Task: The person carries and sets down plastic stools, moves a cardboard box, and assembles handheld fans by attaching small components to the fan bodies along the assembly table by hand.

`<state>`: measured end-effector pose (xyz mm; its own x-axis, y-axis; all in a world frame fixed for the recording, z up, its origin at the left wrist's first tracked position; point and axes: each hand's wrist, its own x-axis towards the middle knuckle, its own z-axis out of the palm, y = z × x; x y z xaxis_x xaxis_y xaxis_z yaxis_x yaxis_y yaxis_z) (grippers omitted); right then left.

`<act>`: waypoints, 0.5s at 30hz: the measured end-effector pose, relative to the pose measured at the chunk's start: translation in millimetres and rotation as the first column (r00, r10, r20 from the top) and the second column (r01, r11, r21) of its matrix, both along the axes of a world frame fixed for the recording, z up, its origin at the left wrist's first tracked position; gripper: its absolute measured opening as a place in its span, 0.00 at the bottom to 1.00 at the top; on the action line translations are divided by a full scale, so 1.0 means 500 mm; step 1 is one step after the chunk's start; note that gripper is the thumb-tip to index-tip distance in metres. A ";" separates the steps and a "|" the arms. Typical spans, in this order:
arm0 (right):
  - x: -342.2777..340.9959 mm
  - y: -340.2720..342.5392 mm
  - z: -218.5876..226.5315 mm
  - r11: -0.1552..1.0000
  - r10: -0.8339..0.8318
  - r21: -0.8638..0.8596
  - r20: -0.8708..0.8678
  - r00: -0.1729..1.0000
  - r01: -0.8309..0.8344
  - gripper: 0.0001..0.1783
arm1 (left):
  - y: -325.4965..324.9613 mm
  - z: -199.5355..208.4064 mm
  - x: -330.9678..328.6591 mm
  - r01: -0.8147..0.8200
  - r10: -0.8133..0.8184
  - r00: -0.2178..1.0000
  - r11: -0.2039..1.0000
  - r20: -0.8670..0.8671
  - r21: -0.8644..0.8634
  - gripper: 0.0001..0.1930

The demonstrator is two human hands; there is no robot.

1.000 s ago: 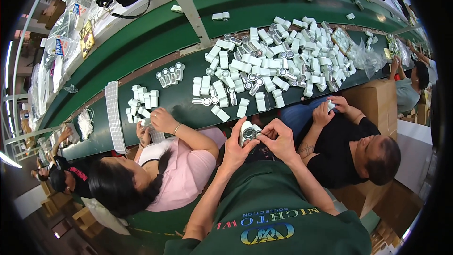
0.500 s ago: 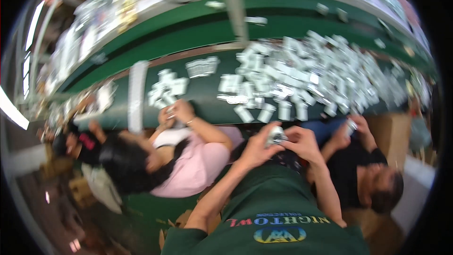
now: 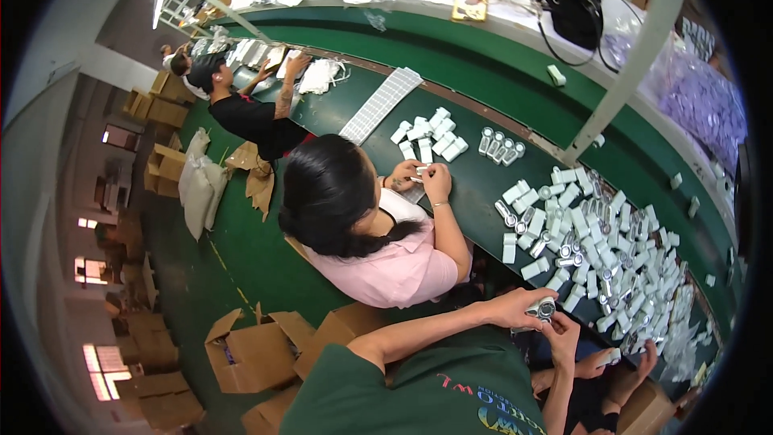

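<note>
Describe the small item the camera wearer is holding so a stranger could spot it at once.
Start at the long green table strewn with small white boxes. At its near edge, beside the person in the pink top, the wearer's left hand and right hand meet around a small silvery cylinder. Unlike the others, it is off the table, held in the hands.

small white-and-silver cylinder [image 3: 544, 308], held sideways.

Green floor [image 3: 241, 266], cardboard boxes [image 3: 250, 350], long green workbench [image 3: 483, 185].
</note>
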<state>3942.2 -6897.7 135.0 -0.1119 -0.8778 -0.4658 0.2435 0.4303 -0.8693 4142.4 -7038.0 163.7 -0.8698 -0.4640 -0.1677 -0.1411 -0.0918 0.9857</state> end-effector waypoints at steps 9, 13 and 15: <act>-0.024 -0.016 0.024 0.995 -0.100 -0.005 -0.005 0.995 0.100 0.18 | 0.015 0.024 -0.035 -0.155 0.152 0.987 0.986 -0.059 -0.057 0.39; -0.019 -0.025 0.022 0.996 -0.079 0.012 -0.200 0.977 0.083 0.19 | -0.009 0.033 -0.022 -0.068 0.072 0.990 0.997 0.122 -0.036 0.38; -0.004 -0.072 0.070 0.994 0.010 -0.108 -0.209 0.978 -0.033 0.20 | -0.023 0.027 -0.012 -0.060 0.103 0.972 0.977 0.210 -0.204 0.37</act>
<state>3940.2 -6933.5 170.0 -0.1767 -0.9257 -0.3344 0.0439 0.3320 -0.9423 4136.2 -7049.5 177.2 -0.7800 -0.5743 -0.2487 -0.3548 0.0785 0.9316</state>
